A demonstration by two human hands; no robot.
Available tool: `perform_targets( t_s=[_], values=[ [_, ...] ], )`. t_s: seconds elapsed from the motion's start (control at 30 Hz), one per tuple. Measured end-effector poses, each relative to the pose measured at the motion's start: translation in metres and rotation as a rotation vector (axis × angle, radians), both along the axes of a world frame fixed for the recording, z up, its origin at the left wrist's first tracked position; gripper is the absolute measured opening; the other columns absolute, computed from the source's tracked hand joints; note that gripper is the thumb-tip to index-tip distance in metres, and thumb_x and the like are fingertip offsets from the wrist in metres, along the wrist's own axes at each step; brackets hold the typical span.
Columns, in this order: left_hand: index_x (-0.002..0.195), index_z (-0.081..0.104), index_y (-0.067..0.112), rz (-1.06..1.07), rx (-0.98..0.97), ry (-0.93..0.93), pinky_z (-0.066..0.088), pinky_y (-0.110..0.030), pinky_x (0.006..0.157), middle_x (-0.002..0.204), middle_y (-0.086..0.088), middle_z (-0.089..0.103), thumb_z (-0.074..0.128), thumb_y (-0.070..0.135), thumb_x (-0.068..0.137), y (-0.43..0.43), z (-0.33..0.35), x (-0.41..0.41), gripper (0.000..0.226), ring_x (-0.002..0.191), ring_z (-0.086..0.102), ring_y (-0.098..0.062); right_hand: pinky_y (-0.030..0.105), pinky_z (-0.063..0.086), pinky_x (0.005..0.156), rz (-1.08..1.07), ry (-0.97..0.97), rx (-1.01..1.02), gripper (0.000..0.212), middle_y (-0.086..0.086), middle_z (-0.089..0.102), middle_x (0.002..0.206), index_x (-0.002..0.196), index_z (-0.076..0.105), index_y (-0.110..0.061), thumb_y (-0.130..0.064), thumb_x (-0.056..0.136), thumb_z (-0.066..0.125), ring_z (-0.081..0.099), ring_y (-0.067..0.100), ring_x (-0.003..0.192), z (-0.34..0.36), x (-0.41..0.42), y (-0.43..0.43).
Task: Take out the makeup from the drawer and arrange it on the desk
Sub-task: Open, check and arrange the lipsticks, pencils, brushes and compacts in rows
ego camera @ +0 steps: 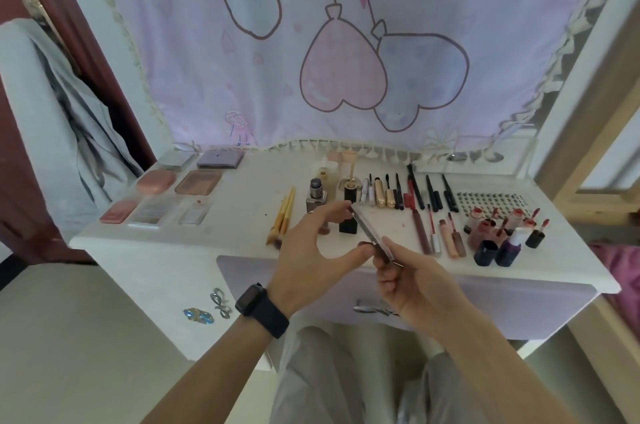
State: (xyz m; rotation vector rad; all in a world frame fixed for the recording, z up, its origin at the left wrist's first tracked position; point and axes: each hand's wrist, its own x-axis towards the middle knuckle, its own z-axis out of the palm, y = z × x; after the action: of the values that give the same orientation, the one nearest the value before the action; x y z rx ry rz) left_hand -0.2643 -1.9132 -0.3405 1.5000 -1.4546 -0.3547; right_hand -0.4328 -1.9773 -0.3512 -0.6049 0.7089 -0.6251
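The left hand (311, 243) is clamped on a thin flat case (367, 233): its upper end is touched by the forefinger, its lower part by the thumb. The right hand (410, 280) is closed round the case's lower end, with the fingers curled beneath and the thumb laid on top. The case is thus held by 2 hands, edge-on and tilted, in the air above the front edge of the desk (242, 229); what kind of makeup it holds cannot be told. A dark watch (262, 309) is worn on the left wrist.

The drawer (519, 312) below the desk front is seen shut.

On the desk's left part, 7 compacts (199, 183) are laid in rows. Yellow-handled brushes (284, 215) lie near the middle, just left of the left hand. Behind the hands stand lipsticks (316, 196). Farther right, pencils (415, 189) are set side by side, with glosses (438, 233) lying in front of them. A cluster of bottles (502, 233) stands at the right end. A lilac cloth (346, 42) with heart balloons hangs behind.
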Motion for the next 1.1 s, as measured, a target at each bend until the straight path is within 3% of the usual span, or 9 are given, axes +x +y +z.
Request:
perform_targets(
  t_s=[0.1,0.27,0.33,0.43,0.5,0.63,0.77,0.87,1.1],
  values=[
    [0.131,0.051,0.042,-0.041,0.042,-0.011,0.049,-0.028,0.098,0.121,0.025,0.061,0.077,0.063,0.066,-0.004,-0.001,-0.007,0.074,0.117,0.056,0.002,0.016,0.045,0.046,-0.013,-0.025,0.020,0.044,0.003,0.059,0.066,0.119,0.065,0.009,-0.022,0.088,0.066,0.048,0.007,0.050,-0.005,-0.005,-0.001],
    [0.133,0.054,0.033,-0.023,0.041,0.007,0.049,-0.024,0.095,0.119,0.020,0.065,0.075,0.064,0.068,-0.008,-0.001,-0.014,0.075,0.114,0.059,0.000,0.018,0.048,0.047,-0.023,-0.010,-0.036,0.028,0.006,0.064,0.070,0.098,0.073,0.001,-0.024,0.087,0.068,0.052,0.011,0.053,-0.007,-0.008,-0.003],
    [0.125,0.060,0.033,-0.023,0.059,0.151,0.051,-0.026,0.093,0.112,0.016,0.070,0.077,0.055,0.072,-0.010,-0.001,-0.016,0.060,0.109,0.064,-0.004,0.022,0.051,0.052,-0.037,0.107,-0.194,0.031,0.011,0.071,0.083,0.098,0.072,-0.003,-0.030,0.084,0.069,0.058,0.015,0.060,-0.007,-0.010,-0.002],
    [0.107,0.070,0.020,-0.095,0.252,0.644,0.053,-0.041,0.095,0.100,0.000,0.076,0.071,0.046,0.083,-0.014,0.009,-0.020,0.036,0.098,0.070,-0.020,0.028,0.054,0.071,-0.110,0.308,-0.556,0.033,0.005,0.071,0.113,0.105,0.070,-0.017,-0.040,0.082,0.076,0.069,0.016,0.088,-0.012,-0.021,-0.003],
    [0.106,0.072,0.010,-0.129,0.443,0.861,0.054,-0.047,0.096,0.101,-0.012,0.075,0.070,0.050,0.082,-0.017,0.012,-0.019,0.048,0.096,0.069,-0.029,0.029,0.050,0.087,-0.094,0.382,-0.864,0.025,-0.012,0.064,0.127,0.098,0.071,-0.030,-0.041,0.077,0.078,0.063,0.007,0.112,-0.012,-0.033,-0.004],
    [0.122,0.064,0.000,-0.226,0.662,0.898,0.059,-0.038,0.086,0.115,-0.025,0.068,0.066,0.058,0.079,-0.018,0.011,-0.024,0.072,0.098,0.069,-0.032,0.029,0.037,0.105,0.061,0.499,-1.214,0.039,-0.022,0.047,0.146,0.103,0.066,-0.032,-0.048,0.070,0.080,0.043,0.004,0.137,-0.011,-0.044,-0.011],
    [0.123,0.059,0.002,-0.214,0.739,0.891,0.054,-0.047,0.096,0.111,-0.028,0.069,0.068,0.057,0.081,-0.019,0.009,-0.031,0.070,0.111,0.064,-0.043,0.032,0.045,0.105,0.154,0.513,-1.259,0.048,-0.017,0.064,0.126,0.105,0.061,-0.025,-0.049,0.070,0.084,0.059,0.008,0.121,-0.008,-0.045,-0.016],
    [0.126,0.058,0.000,-0.213,0.760,0.889,0.051,-0.049,0.101,0.112,-0.029,0.069,0.068,0.060,0.080,-0.022,0.007,-0.032,0.076,0.114,0.061,-0.046,0.031,0.052,0.099,0.094,0.523,-1.287,0.048,-0.013,0.069,0.113,0.107,0.061,-0.024,-0.043,0.071,0.087,0.066,0.010,0.110,-0.012,-0.043,-0.018],
    [0.125,0.065,0.011,-0.312,0.772,1.010,0.056,-0.034,0.081,0.117,-0.023,0.068,0.067,0.046,0.087,-0.018,0.008,-0.026,0.052,0.093,0.070,-0.029,0.025,0.054,0.096,-0.049,0.494,-1.339,0.055,-0.019,0.068,0.116,0.123,0.058,-0.026,-0.018,0.076,0.087,0.067,0.006,0.110,-0.020,-0.041,-0.019]
  ],
)
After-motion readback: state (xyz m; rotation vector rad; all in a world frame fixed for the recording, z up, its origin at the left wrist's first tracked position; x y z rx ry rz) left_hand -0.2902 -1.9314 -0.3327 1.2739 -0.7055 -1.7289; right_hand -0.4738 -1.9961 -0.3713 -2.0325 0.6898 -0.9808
